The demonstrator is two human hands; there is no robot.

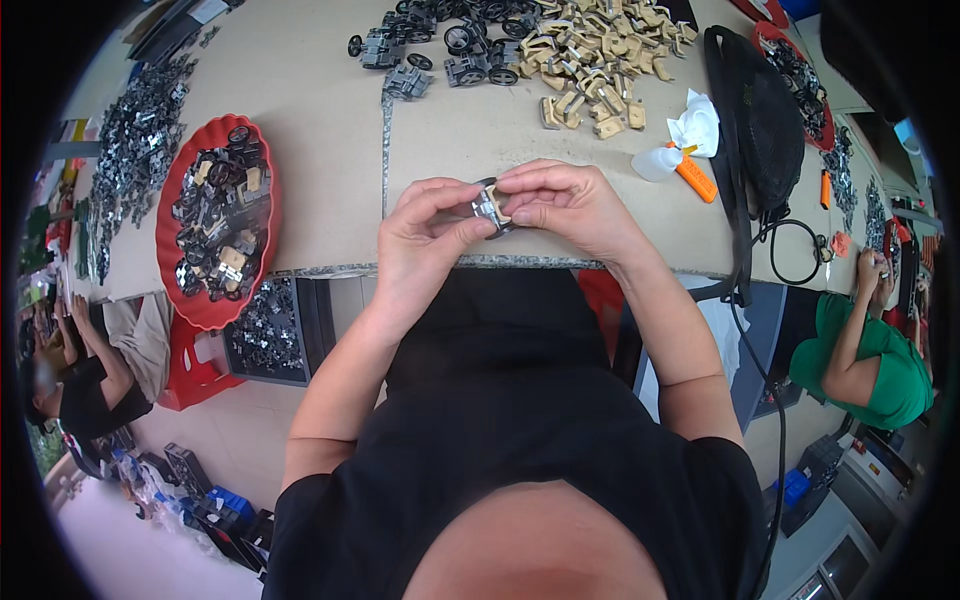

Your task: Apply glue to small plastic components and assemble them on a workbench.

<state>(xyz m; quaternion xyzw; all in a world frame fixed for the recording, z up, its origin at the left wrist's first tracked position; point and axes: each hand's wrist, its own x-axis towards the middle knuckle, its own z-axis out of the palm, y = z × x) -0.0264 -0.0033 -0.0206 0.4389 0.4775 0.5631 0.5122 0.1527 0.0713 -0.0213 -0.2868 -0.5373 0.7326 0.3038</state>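
Note:
Just above the table's front edge, a small grey-and-tan toy vehicle piece with dark wheels (pixel 489 207) is held between my two hands. My left hand (pixel 425 228) pinches its left side with thumb and fingers. On the right side, the thumb and fingertips of my right hand (pixel 572 203) close on the tan part. My fingertips hide some of the piece. Beyond my hands lie a pile of tan plastic parts (pixel 600 62) and, left of it, a group of grey-and-black wheeled pieces (pixel 470 45).
Left stands a scalloped red tray (pixel 166 225) of mixed parts, with a heap of dark grey parts (pixel 140 140) beyond. Rightward are a white bottle (pixel 655 163), an orange cutter (pixel 697 180), tissue (pixel 694 124), a black bag (pixel 758 125) and a cable (pixel 742 325). Co-workers sit on both sides.

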